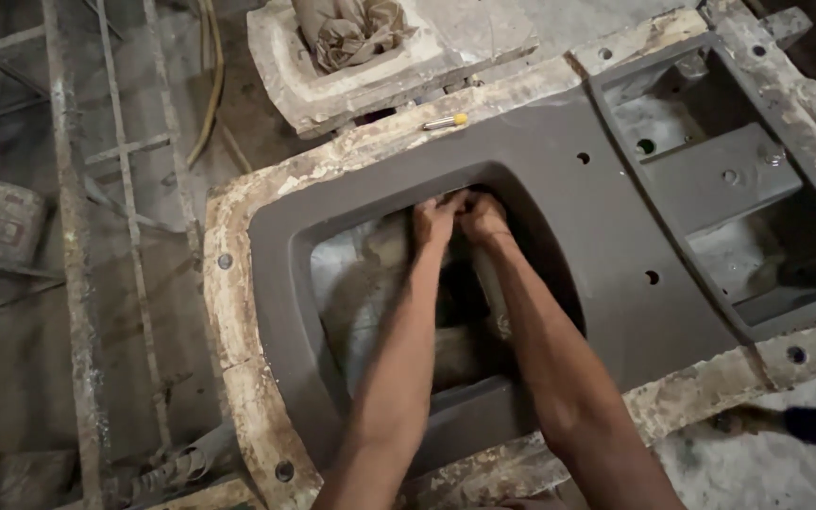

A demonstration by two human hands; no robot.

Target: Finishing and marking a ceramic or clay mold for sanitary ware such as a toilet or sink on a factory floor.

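A large grey clay casting (pixel 559 189) lies in a plaster mould (pixel 238 312) and has a wide rounded opening in its middle. Both my arms reach down into that opening. My left hand (pixel 434 219) and my right hand (pixel 484 215) are side by side, pressed against the far inner wall of the opening just under its rim. The fingers are curled onto the clay wall, and I cannot tell whether they hold anything. A pale cylindrical object (pixel 489 288) shows under my right forearm, mostly hidden.
A small tool with a yellow end (pixel 446 121) lies on the mould rim at the back. Another plaster mould with crumpled paper (pixel 351 38) stands behind. A metal rack (pixel 77 236) runs along the left. A grey boxed section (pixel 720 179) adjoins at the right.
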